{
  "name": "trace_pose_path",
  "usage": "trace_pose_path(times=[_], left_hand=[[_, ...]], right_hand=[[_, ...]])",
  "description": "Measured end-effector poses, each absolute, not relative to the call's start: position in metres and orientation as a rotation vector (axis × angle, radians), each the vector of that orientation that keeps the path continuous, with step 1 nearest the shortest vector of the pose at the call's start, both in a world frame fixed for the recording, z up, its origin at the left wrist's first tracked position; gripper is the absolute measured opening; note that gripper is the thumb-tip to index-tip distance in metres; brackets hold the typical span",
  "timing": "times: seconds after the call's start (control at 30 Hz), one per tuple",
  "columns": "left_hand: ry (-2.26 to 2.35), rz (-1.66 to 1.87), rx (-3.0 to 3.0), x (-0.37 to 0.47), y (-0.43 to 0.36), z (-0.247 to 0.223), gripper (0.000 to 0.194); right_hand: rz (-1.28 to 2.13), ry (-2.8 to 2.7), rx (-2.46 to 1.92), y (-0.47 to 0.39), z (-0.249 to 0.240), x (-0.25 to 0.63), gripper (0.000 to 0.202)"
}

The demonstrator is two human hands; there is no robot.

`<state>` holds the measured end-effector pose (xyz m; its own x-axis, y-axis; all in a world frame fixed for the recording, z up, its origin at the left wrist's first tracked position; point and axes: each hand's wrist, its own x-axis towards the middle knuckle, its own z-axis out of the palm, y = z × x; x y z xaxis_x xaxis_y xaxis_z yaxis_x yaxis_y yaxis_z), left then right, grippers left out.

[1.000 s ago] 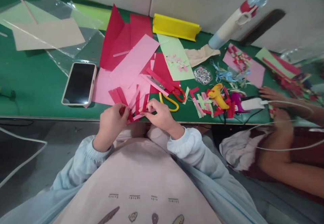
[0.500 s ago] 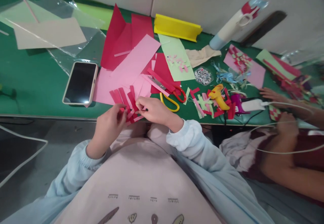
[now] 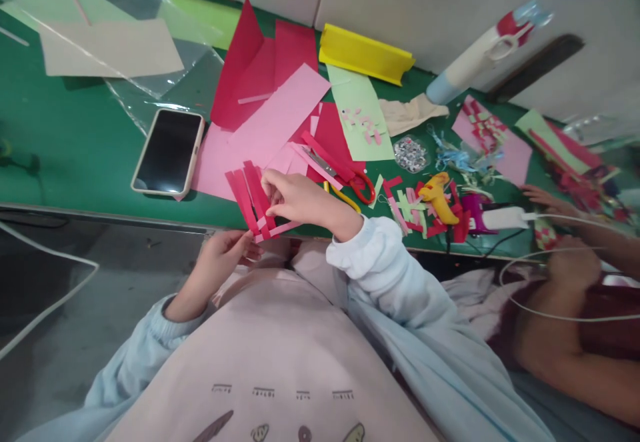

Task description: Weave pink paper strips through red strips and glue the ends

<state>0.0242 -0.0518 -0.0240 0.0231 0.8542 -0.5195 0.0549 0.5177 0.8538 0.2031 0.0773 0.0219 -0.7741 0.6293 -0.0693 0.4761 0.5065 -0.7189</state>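
Note:
Several red paper strips (image 3: 245,195) fan out at the table's front edge, crossed near their lower ends by pale pink strips (image 3: 285,228). My left hand (image 3: 227,255) pinches the lower left corner of this woven piece. Above its right side, my right hand (image 3: 295,197) has its fingers closed around a red strip. Just behind my right hand lie scissors (image 3: 361,187) with red and yellow handles, partly covered by it. Pink paper (image 3: 280,112) and red folded paper (image 3: 237,72) are spread beyond the strips.
A phone (image 3: 169,152) lies at left. To the right are a yellow glue gun (image 3: 439,199), paper scraps (image 3: 406,207), a tub of small beads (image 3: 411,154) and a bottle (image 3: 470,62). Another person's hands (image 3: 575,262) are at far right, near a white cable (image 3: 510,295).
My left hand has moved down to the lower corner of the strips. My right hand has shifted slightly up, uncovering more of the woven part. The whole view has shifted a little.

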Motion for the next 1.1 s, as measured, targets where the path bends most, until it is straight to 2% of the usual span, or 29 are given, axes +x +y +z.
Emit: trace_pose_path(times=[0.17,0.33,0.53,0.8,1.1], left_hand=[[1.357,0.842,0.684,0.026,-0.051,-0.023,0.055],[1.331,0.904,0.545,0.027,-0.054,-0.024,0.051],[1.142,0.821,0.386,0.041,-0.054,-0.025,0.036],[1.096,0.821,0.276,0.059,-0.049,-0.031,0.028],[1.116,0.820,0.250,0.057,-0.052,-0.030,0.020]], right_hand=[[0.974,-2.560,-1.056,0.069,0.024,0.213,0.018],[0.829,-2.624,-0.973,0.059,0.014,0.228,0.015],[0.776,-2.588,-0.892,0.054,-0.003,0.234,0.013],[0.879,-2.555,-0.934,0.052,0.004,0.230,0.014],[1.251,-2.492,-1.128,0.062,0.028,0.224,0.014]])
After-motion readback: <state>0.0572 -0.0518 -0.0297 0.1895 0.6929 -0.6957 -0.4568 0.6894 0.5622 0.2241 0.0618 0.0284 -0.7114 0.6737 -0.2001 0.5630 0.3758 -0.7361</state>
